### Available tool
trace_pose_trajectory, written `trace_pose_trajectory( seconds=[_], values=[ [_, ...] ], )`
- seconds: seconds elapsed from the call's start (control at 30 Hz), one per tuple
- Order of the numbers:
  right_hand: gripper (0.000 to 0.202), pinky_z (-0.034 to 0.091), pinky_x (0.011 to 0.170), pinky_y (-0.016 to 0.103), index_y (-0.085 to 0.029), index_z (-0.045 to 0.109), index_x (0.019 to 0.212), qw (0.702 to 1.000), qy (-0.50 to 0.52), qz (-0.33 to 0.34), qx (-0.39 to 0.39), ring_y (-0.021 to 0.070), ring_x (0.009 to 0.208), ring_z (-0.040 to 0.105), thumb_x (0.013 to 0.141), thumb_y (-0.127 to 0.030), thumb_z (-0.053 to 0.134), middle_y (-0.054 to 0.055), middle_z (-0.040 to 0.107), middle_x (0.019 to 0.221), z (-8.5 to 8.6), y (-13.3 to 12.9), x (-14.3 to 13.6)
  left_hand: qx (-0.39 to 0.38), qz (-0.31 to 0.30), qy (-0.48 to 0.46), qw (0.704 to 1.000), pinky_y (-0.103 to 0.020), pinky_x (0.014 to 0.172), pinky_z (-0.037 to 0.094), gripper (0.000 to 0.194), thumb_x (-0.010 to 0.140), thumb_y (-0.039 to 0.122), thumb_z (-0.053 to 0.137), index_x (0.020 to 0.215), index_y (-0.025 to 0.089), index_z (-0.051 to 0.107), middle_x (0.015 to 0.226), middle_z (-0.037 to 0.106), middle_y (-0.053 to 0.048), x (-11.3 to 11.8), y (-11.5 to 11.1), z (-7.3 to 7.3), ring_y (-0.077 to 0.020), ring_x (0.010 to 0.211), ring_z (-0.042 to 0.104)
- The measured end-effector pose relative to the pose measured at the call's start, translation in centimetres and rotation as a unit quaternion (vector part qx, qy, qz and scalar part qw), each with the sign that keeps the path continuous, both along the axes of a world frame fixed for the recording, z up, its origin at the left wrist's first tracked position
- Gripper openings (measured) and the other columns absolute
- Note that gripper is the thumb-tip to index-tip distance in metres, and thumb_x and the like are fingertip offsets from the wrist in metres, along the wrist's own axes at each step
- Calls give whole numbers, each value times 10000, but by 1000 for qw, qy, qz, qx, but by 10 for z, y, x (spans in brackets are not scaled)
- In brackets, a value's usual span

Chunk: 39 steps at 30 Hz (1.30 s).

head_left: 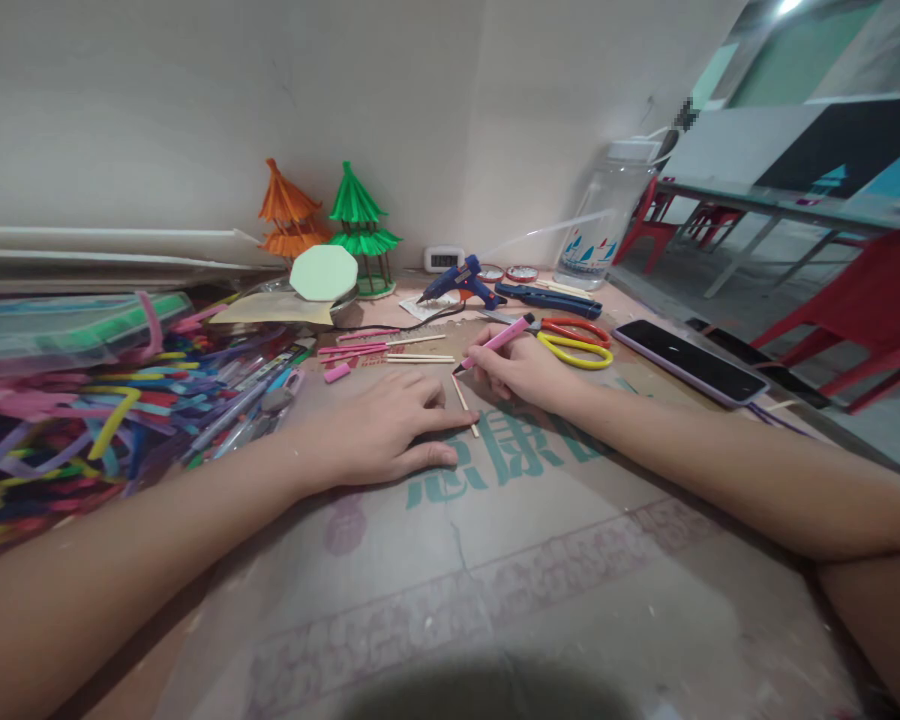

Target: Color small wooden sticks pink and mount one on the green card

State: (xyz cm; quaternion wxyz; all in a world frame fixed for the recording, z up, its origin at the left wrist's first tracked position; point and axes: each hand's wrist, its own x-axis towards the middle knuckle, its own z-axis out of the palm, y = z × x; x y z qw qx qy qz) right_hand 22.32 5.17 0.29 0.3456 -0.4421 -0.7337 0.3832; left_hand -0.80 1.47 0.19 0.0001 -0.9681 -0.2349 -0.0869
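Note:
In the head view my right hand is closed round a pink marker pen, its tip down at the upper end of a thin wooden stick. That end of the stick looks pink. My left hand lies flat on the board with its fingers stretched out, and the index fingertip presses on the lower part of the same stick. Near the left hand lies a pink pen cap. Just behind the hands are bare wooden sticks and several pink-coloured sticks.
Behind stand an orange paper-roofed tower, a green one, a blue glue gun and a water bottle. Scissors and a phone lie right. Colourful pipe cleaners heap up left, beside a plastic box.

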Motion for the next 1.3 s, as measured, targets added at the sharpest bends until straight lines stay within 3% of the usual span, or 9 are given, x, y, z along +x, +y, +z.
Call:
trace_pose_trajectory(
  seconds=[0.23, 0.4, 0.63, 1.3],
  values=[
    [130, 295, 329, 170, -201, 529, 880, 1000, -10, -8, -4, 64, 360, 454, 988, -273, 529, -64, 577, 579, 2, 0, -1, 18, 4, -2, 1000, -371, 869, 448, 563, 1039, 607, 342, 1475, 308, 536, 1028, 583, -75, 0, -1, -2, -241, 962, 573],
    [133, 311, 338, 167, -204, 514, 869, 1000, -5, -5, 5, 63, 358, 455, 987, -264, 524, -65, 583, 578, 0, 1, 0, 8, 5, -3, 1000, -389, 898, 450, 517, 1046, 588, 341, 1409, 321, 595, 1033, 586, -72, 1, -2, -1, -246, 981, 579],
    [111, 298, 329, 171, -201, 527, 894, 1000, -5, -11, -2, 63, 357, 456, 987, -263, 525, -60, 595, 603, 0, 0, 0, -12, -9, -34, 999, -403, 987, 456, 478, 1039, 556, 420, 1371, 277, 620, 1273, 602, -88, 0, 0, -3, -264, 1136, 578],
    [112, 294, 331, 176, -203, 523, 892, 1000, -4, -11, -5, 66, 359, 447, 983, -267, 532, -56, 599, 600, -1, 1, -1, -6, -11, -27, 1000, -477, 1104, 407, 472, 1039, 537, 441, 1392, 272, 608, 1446, 565, -89, -2, 0, -4, -305, 1307, 521]
  ],
)
